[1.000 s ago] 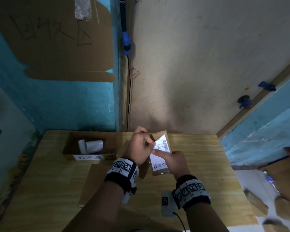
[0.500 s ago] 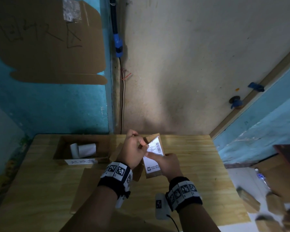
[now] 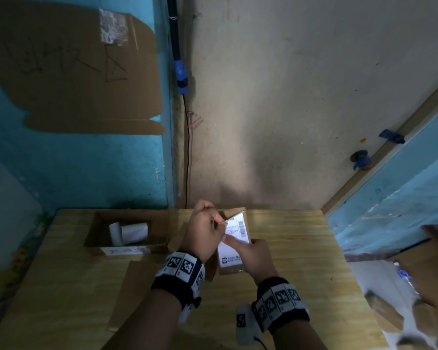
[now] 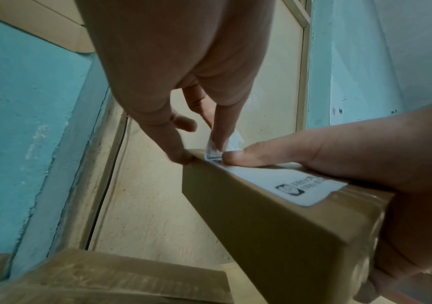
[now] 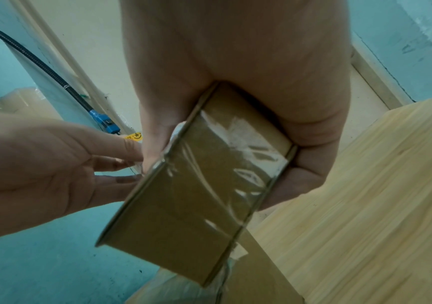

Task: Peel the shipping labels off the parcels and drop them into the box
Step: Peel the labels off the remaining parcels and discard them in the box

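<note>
White paper curls between the fingers (image 4: 221,142) of your left hand (image 3: 205,229), which pinch the lifted far corner of the shipping label (image 3: 234,238) while your right hand (image 3: 254,256) wraps the brown parcel (image 3: 235,267) from below, its thumb pressed flat on the label's middle. A second ago the label lay flat against the cardboard with your fingers only picking at its corner; now that corner stands free at 12 o'clock on the parcel's face, so the peel has begun, though most of the label appears stuck down, including the printed end nearest you. The right thumb sits in the peel's path and will likely need to slide back toward 6 o'clock. The parcel is held above the wooden table (image 3: 301,261), near its back edge by the wall. The open cardboard box (image 3: 96,231), with curled white labels (image 3: 129,232) inside, waits at 9 o'clock, just beside your left hand. A flattened sheet of cardboard (image 3: 127,294) lies at 7 o'clock; bare table at 3 o'clock leaves room.
</note>
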